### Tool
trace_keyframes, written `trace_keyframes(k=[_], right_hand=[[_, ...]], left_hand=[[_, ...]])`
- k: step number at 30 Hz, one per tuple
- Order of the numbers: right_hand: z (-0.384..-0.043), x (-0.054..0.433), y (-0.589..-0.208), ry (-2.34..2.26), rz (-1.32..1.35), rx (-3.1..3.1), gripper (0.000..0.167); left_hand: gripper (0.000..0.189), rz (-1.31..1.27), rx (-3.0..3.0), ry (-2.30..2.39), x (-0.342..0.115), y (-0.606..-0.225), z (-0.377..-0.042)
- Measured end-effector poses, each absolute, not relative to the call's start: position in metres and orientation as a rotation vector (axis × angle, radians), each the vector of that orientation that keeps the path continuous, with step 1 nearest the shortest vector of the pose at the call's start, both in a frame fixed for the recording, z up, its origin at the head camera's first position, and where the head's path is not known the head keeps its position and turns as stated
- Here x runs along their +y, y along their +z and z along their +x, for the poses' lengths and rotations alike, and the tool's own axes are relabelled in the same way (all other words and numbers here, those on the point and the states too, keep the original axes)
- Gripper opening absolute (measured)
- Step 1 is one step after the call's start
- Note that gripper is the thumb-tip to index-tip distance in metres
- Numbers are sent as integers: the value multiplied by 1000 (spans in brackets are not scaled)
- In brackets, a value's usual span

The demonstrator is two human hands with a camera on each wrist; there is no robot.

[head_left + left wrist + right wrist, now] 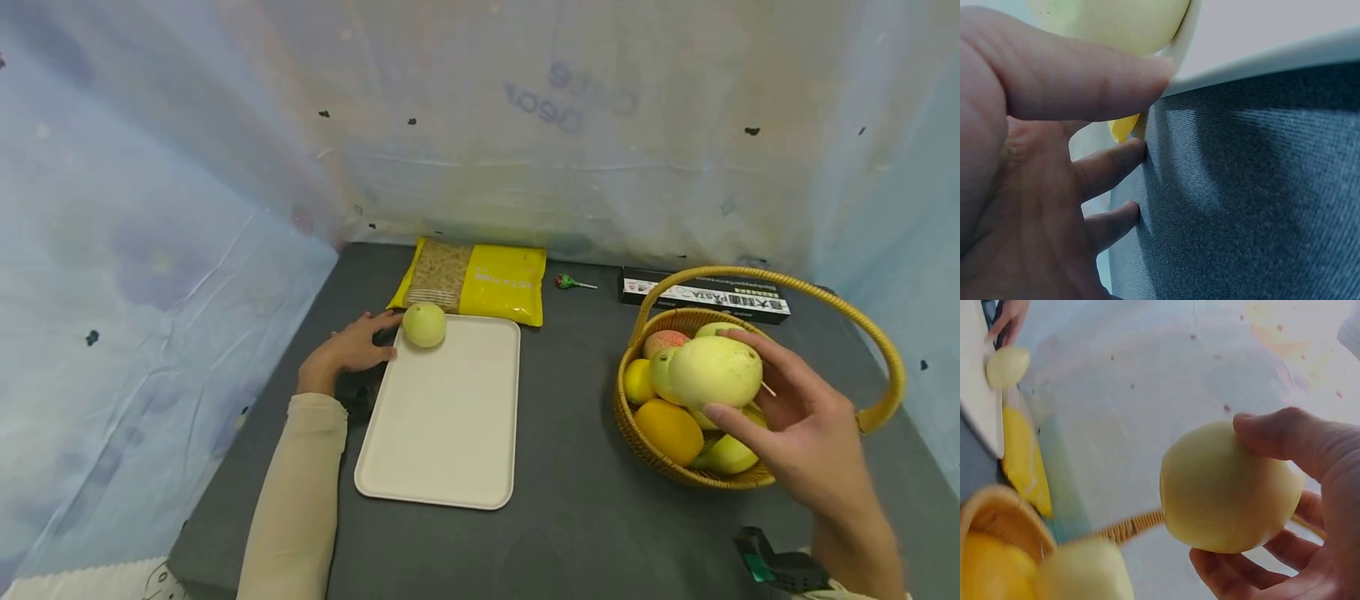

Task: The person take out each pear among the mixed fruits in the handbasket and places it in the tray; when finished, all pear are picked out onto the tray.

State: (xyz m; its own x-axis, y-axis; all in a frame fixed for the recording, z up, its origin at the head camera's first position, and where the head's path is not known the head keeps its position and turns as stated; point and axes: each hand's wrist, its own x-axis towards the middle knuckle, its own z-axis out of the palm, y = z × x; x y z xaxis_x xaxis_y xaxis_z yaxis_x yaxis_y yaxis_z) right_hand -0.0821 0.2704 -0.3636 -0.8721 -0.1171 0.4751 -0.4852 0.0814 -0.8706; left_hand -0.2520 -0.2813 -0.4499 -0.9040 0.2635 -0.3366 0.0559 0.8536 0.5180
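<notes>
The left hand (354,345) lay spread at ten o'clock of the tray (450,425); the right hand (819,435) pinched a pale fruit (716,373), apparently for transfer, needing a nine-o'clock carry.

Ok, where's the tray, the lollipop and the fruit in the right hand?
Tray (444,417), head view: on its bare middle.
Lollipop (565,282), head view: on the wrapped candy end.
Held fruit (1229,494), right wrist view: middle of its pale skin.

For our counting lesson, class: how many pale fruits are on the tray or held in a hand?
2: one pale fruit on the tray, far left corner, near the left hand; another in the right hand, over the basket. I see none hidden.
</notes>
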Motion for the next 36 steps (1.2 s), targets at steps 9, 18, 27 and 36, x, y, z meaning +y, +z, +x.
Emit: trace_keyframes(k=[9,18,27,36], right_hand=[[-130,215,-356,1863,774,-2097,84],[-172,155,-365,1831,876,-2170,79],[-203,111,-383,1860,905,-2179,79],[-232,82,-399,1926,893,-2200,76]], left_hand=[[76,242,2631,711,-280,-449,-253],[76,235,2627,711,-280,-448,-254],[76,222,2626,724,-281,-450,-255],[76,213,2626,721,-281,-449,-253]])
